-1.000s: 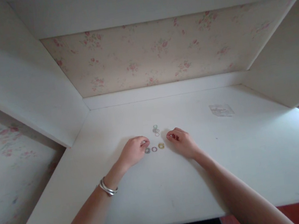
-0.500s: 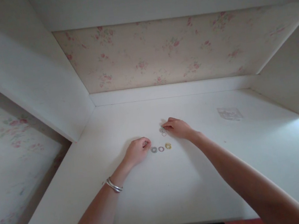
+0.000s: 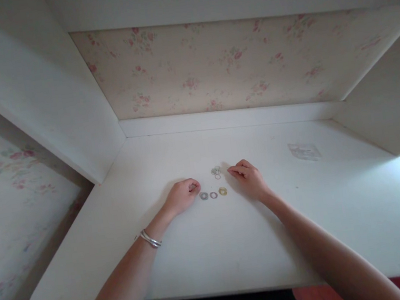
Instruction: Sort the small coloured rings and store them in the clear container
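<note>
Several thin rings lie on the white desk between my hands. My left hand (image 3: pixel 184 195) rests with curled fingers just left of a grey ring stack (image 3: pixel 204 196); whatever is in its pinch is too small to make out. Beside that stack lie a pinkish-grey ring (image 3: pixel 213 195) and a group of yellow rings (image 3: pixel 222 191). Farther back is a loose cluster of pale silvery rings (image 3: pixel 215 171). To the right of this cluster, apart from it, my right hand (image 3: pixel 247 178) has thumb and fingertips pressed together, and anything between them is hidden.
A clear plastic bag (image 3: pixel 304 151) lies on the desk (image 3: pixel 208 258) at the back right. White side panels and a low back ledge (image 3: pixel 225 118) enclose the desktop, with floral wallpaper behind. The rounded front-left corner of the desk shows.
My right hand has drawn back to the right from the pale ring cluster, uncovering it. My left hand stays by the grey stack. The whole view has shifted slightly.
</note>
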